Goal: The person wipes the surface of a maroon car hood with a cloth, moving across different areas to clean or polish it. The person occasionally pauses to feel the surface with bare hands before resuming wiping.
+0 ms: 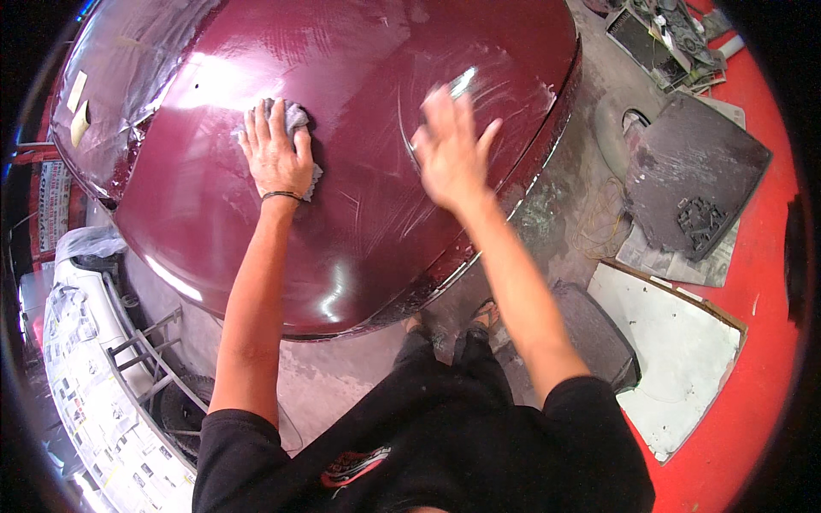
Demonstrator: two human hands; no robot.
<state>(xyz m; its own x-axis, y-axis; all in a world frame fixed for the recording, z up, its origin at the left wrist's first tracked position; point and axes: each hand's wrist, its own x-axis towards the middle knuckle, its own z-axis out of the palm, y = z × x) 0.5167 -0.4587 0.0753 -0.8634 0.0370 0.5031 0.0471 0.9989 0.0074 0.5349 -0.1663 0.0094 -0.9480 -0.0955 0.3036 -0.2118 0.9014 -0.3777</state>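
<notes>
Maroon paint, glossy: a large curved car-body panel (359,154), pale smears on it, sits in front of the person, upper mid of view. L hand (278,161) lies palm-down on a crumpled grey fabric cloth (296,118), which is btwn hand & panel, L of panel's centre. L fingers extended, slightly spread, pointing away from the body, thumb out to R; hand unclenched, pinning cloth flat-handed. Cloth bunches past fingers & shows by the wrist, thumb side. Thin dark wristband (280,196) on L wrist. L forearm (254,308) runs up, tilted slightly R, from short black sleeve (244,436). R hand (457,145) blurred, also unclenched: fingers long & splayed, back of hand up, over panel's R part near a white highlight (463,81). Can't tell if R palm touches paint, or if anything's under it. R forearm (517,282) slants up & L from other black sleeve (590,415). Hands well apart, approx same height in view, both arms reaching fwd of torso.
</notes>
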